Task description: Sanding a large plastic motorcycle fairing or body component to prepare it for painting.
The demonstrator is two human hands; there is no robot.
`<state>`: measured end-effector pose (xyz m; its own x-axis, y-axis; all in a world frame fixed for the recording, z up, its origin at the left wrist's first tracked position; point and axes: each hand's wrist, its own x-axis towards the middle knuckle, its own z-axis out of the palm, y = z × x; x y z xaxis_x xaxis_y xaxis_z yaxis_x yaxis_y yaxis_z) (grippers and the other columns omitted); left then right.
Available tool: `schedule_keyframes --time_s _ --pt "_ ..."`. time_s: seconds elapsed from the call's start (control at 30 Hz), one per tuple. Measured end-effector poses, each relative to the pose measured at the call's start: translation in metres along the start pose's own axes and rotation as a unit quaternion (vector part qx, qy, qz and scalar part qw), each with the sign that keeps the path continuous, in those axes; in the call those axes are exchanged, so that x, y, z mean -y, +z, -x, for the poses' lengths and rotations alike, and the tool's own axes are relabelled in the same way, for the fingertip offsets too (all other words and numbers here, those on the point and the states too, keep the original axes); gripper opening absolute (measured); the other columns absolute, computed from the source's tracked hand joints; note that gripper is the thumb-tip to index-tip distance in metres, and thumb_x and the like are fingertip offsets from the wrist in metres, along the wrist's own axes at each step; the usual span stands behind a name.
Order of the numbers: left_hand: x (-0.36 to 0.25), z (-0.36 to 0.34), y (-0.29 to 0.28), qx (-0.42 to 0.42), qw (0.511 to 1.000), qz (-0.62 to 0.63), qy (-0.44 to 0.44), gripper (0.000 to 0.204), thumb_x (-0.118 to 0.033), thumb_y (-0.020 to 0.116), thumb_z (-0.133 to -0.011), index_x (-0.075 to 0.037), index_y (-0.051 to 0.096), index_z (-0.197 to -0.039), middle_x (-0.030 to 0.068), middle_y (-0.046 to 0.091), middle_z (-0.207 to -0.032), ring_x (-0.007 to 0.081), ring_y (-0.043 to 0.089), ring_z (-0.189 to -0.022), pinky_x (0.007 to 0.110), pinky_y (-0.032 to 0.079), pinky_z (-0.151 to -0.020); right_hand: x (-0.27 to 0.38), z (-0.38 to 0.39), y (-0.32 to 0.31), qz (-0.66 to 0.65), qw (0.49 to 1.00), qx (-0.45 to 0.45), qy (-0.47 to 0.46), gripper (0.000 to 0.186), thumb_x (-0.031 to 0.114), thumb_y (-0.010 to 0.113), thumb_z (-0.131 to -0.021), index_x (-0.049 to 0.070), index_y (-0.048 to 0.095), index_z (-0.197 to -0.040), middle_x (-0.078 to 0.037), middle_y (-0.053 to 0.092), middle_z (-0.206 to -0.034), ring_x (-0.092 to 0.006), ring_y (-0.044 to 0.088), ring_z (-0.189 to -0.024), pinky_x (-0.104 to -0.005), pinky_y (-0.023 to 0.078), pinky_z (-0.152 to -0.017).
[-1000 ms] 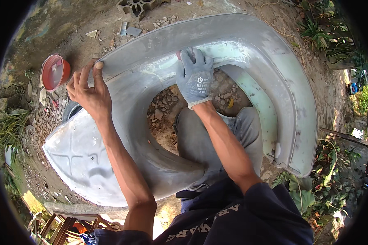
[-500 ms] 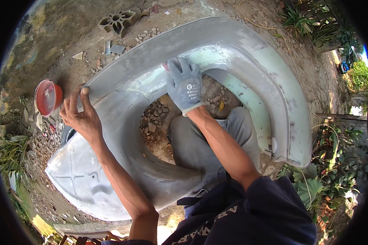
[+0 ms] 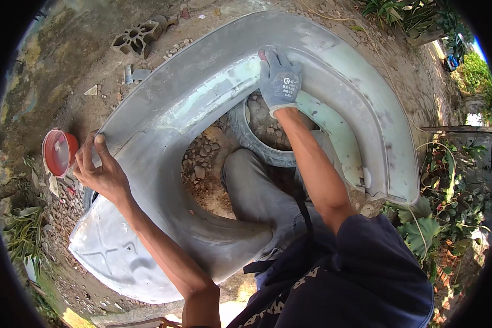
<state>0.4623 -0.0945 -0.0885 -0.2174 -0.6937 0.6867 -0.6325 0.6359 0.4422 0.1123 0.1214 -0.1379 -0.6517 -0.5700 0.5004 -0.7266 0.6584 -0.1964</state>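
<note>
Dirt ground [image 3: 106, 74], plants [image 3: 421, 232], curved grey panel [image 3: 164, 164]

Worn on the head, the left of two fisheye cameras looks steeply down past the person's forearms [image 3: 161, 243], taking in at close range the curved grey panel [image 3: 156, 156] and surrounding ground [image 3: 101, 106].

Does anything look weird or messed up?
Yes, the curved grey panel looks blotchy, with pale green patches left of the right hand. Also, only that hand wears a glove; the left hand is bare.
</note>
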Motion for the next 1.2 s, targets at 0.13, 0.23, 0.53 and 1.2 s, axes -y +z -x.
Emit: schedule_keyframes --time_s 0.13,0.23,0.53,1.2 --pt "0.008 0.005 0.002 -0.001 0.999 -0.043 0.016 0.020 -0.031 0.078 -0.102 -0.014 0.084 -0.111 0.0000 0.078 -0.106 0.0241 0.059 -0.107 0.043 0.043 -0.102 0.043 0.041 0.004 0.008 0.999 0.011 0.032 0.024 0.020 0.065 -0.100 0.012 0.069 -0.122 -0.008 0.069 -0.127 -0.0323 0.065 -0.099 -0.0462 0.046 -0.090" --pt "0.016 0.002 -0.001 0.013 1.000 0.001 0.010 0.019 -0.029 0.078 -0.102 -0.013 0.084 -0.111 -0.0001 0.078 -0.107 0.0248 0.059 -0.109 0.043 0.043 -0.103 0.035 0.041 -0.003 -0.010 0.999 0.032 -0.036 0.021 0.017 0.064 -0.100 0.009 0.067 -0.119 -0.009 0.068 -0.122 -0.0349 0.065 -0.095 -0.0468 0.048 -0.088" --pt "0.013 0.002 0.005 0.015 1.000 -0.013 0.001 0.019 -0.026 0.078 -0.102 -0.010 0.082 -0.111 0.0002 0.079 -0.111 0.0255 0.060 -0.111 0.043 0.044 -0.103 0.007 0.034 0.005 0.023 0.998 0.018 -0.064 0.028 0.024 0.065 -0.101 0.011 0.065 -0.125 -0.007 0.067 -0.133 -0.0358 0.061 -0.091 -0.0514 0.050 -0.086" --pt "0.002 0.003 -0.003 -0.006 0.999 -0.039 -0.004 0.016 -0.027 0.077 -0.102 -0.014 0.082 -0.109 0.0007 0.074 -0.104 0.0259 0.056 -0.107 0.045 0.040 -0.105 0.009 0.019 -0.008 0.021 0.994 0.107 -0.013 0.039 0.026 0.066 -0.101 0.009 0.064 -0.136 -0.013 0.067 -0.141 -0.0387 0.062 -0.095 -0.0498 0.051 -0.092"
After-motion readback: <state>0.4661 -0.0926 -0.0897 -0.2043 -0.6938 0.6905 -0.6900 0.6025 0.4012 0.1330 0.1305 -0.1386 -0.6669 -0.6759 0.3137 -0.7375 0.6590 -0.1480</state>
